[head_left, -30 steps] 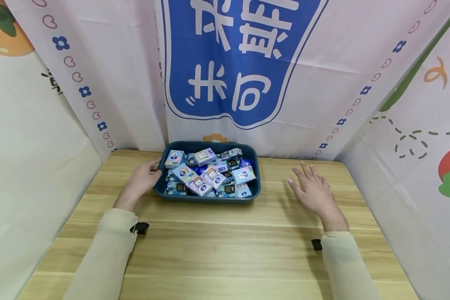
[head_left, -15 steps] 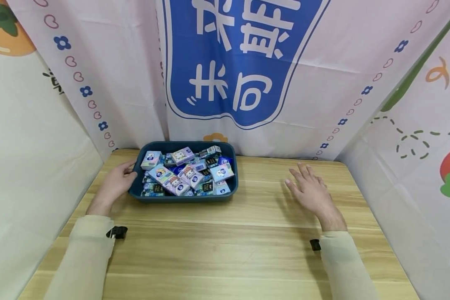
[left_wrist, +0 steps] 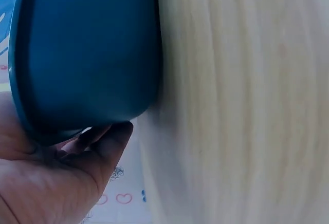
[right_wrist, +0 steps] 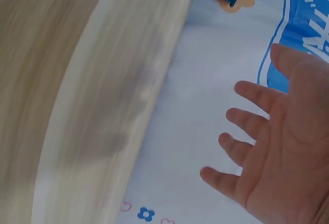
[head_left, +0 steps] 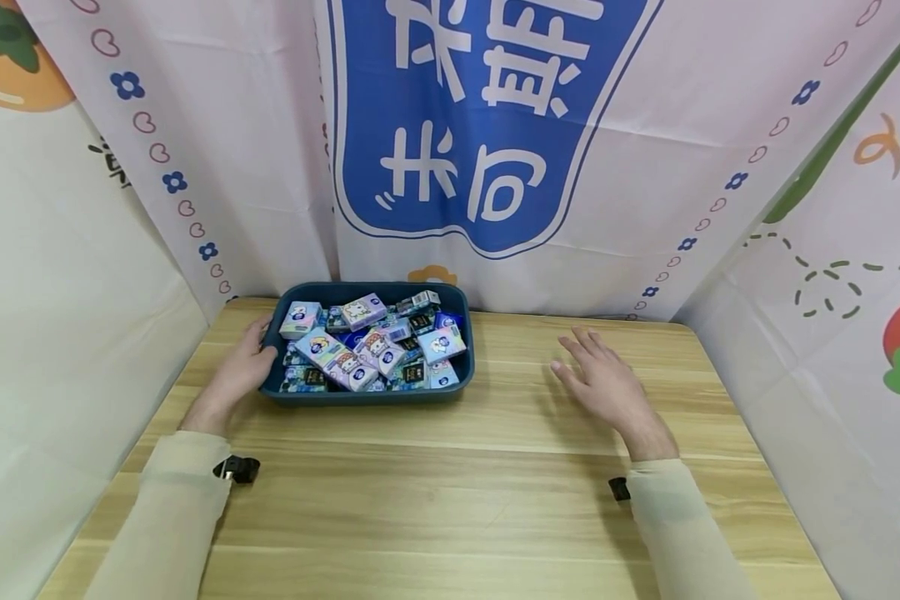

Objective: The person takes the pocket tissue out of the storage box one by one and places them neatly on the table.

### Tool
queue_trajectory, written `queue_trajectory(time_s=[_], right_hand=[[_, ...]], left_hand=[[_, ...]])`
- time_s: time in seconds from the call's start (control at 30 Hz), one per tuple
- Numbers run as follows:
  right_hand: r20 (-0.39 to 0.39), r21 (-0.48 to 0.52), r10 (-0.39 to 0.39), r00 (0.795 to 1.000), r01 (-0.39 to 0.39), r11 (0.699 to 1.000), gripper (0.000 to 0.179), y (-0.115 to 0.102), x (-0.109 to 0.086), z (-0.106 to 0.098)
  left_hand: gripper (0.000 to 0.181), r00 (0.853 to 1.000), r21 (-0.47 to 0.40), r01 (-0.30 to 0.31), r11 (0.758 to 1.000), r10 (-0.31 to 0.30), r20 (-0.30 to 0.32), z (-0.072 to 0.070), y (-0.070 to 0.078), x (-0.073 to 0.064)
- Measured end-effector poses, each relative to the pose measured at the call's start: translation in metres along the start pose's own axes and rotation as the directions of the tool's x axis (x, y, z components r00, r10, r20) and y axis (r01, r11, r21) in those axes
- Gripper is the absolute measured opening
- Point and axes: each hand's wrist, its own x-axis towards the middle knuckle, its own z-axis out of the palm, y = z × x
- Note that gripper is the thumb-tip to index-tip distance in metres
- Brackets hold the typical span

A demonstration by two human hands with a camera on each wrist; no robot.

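Observation:
A dark teal plastic bin (head_left: 360, 399) stands at the back left of the table, filled with small tissue packs (head_left: 335, 360) in pastel and dark blue wrappers. My left hand (head_left: 236, 371) grips the bin's left end by its rim. In the left wrist view, the fingers (left_wrist: 110, 142) lie against the outside of the bin's end wall (left_wrist: 92, 54), and the rim hides part of the thumb side. To the right of the bin and apart from it, my right hand (head_left: 607, 387) hovers over the table, palm down, fingers spread, holding nothing.
The light wooden table (head_left: 435, 500) runs back to a white cloth backdrop (head_left: 615, 208) with a blue printed panel (head_left: 487, 125). Cloth walls close off the left and right sides. A black strap piece (head_left: 238, 469) sticks out at the left wrist.
My left hand and the bin have slid left along the back edge, mostly in the first half second. The right hand has shifted slightly left.

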Motion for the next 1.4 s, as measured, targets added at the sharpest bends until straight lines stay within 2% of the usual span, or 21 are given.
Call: queue_trajectory(time_s=[0.07,0.23,0.4,0.57,0.97,1.17,1.4], right_hand=[[-0.021,0.017,-0.015,1.000,0.016,1.000,0.069,-0.004,0.003,0.001],[-0.065,0.054,-0.069,0.995,0.073,0.996,0.065,-0.022,0.015,0.004],[-0.073,0.053,-0.139,0.988,0.143,0.988,0.063,-0.050,0.028,0.008],[-0.063,0.002,-0.210,0.976,0.211,0.978,0.060,-0.079,0.044,0.016],[-0.004,-0.136,-0.309,0.951,0.306,0.942,0.058,-0.132,0.078,0.031],[0.079,-0.202,-0.351,0.933,0.360,0.911,0.065,-0.150,0.090,0.037],[0.165,-0.251,-0.346,0.924,0.378,0.891,0.067,-0.165,0.103,0.045]], left_hand=[[0.077,1.000,-0.039,-0.013,0.999,0.014,0.025,0.003,-0.001,0.003],[0.080,0.998,-0.018,-0.046,0.999,0.046,0.038,0.007,0.001,0.005],[0.080,0.999,0.035,-0.012,0.999,0.011,0.038,0.006,0.002,0.005],[0.082,0.999,0.061,0.015,0.998,-0.017,0.032,0.005,0.000,0.004],[0.081,0.999,0.063,0.016,0.998,-0.018,0.030,0.007,0.002,0.005],[0.080,1.000,0.051,0.006,0.999,-0.007,0.025,0.008,0.005,0.002],[0.079,1.000,0.057,0.017,0.998,-0.018,0.022,0.007,0.004,0.002]])
